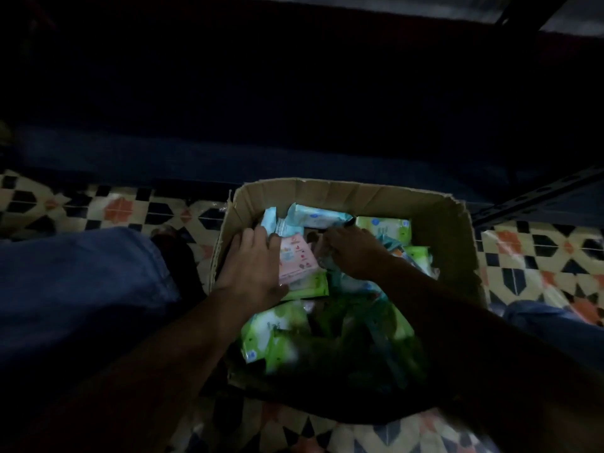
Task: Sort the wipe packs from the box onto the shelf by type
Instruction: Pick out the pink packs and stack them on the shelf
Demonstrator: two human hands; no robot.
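At the far left a knee in blue denim [81, 282] fills the space beside the cardboard box [438, 223], leaving only a narrow strip of patterned tile floor [124, 207] between them. The left hand [251, 266] lies flat, fingers spread, its palm on a pink wipe pack [297, 259] close to the box's left wall; its grip is open and clamps nothing. Blue wipe packs [313, 217] stand along the far wall. Just right of the pink pack, the right hand [353, 253] curls over crumpled packs in the middle of the box; whether its grip is closed on one I cannot tell. Green wipe packs [385, 228] sit at the far right corner and heap up toward the near edge, where they blur into shadow. The box's torn rim stands open with free room above. Beyond it a dark blue shelf [228, 158] edge runs across; everything over it is black. A slotted metal upright [539, 197] slants at right.
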